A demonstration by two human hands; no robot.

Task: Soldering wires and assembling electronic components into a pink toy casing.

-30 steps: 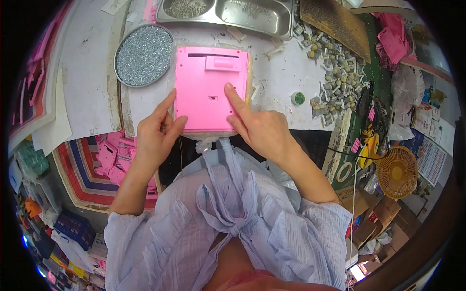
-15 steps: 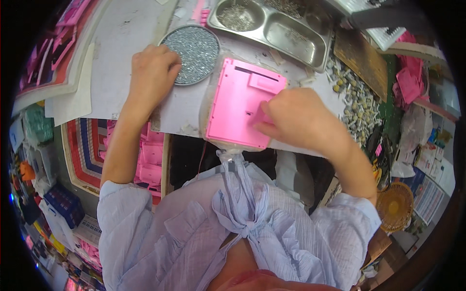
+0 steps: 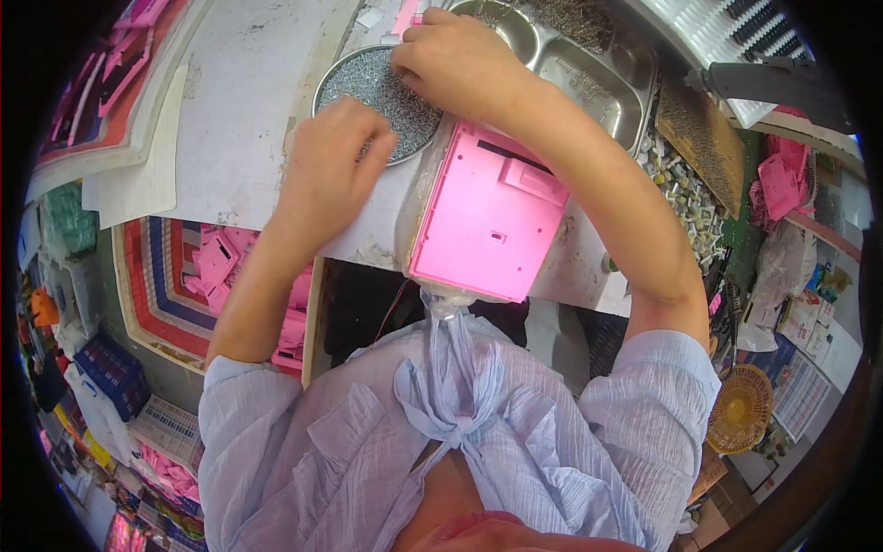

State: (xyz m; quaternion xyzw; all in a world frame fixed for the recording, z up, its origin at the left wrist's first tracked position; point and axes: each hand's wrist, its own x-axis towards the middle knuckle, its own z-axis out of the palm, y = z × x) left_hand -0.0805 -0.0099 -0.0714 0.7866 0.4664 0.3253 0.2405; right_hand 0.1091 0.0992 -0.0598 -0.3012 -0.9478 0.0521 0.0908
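A round metal dish [image 3: 372,83] full of small silver screws sits on the table. My left hand [image 3: 336,166] is at the dish's near left edge, its fingers curled and the thumb toward the screws. Whatever they hold is hidden. My right hand [image 3: 460,69] reaches across over the dish's right side, fingers bent and pressed together; their contents cannot be made out. Beyond its fingertips lies a small pink strip [image 3: 406,17]. A flat pink plastic casing [image 3: 492,221] with a dark slot and small holes rests in front of me, under my right forearm, with neither hand on it.
A steel compartment tray [image 3: 635,129] with small metal parts stands at the far right. Many small metal and yellowish pieces [image 3: 676,189] are heaped beside a brown board [image 3: 704,138]. Below the table's left side, a lined bin [image 3: 156,313] holds pink parts. A yellow basket [image 3: 740,409] is at right.
My right hand has left the pink casing and moved far left to the screw dish. My left hand has shifted right and nearer me. The view has shifted slightly.
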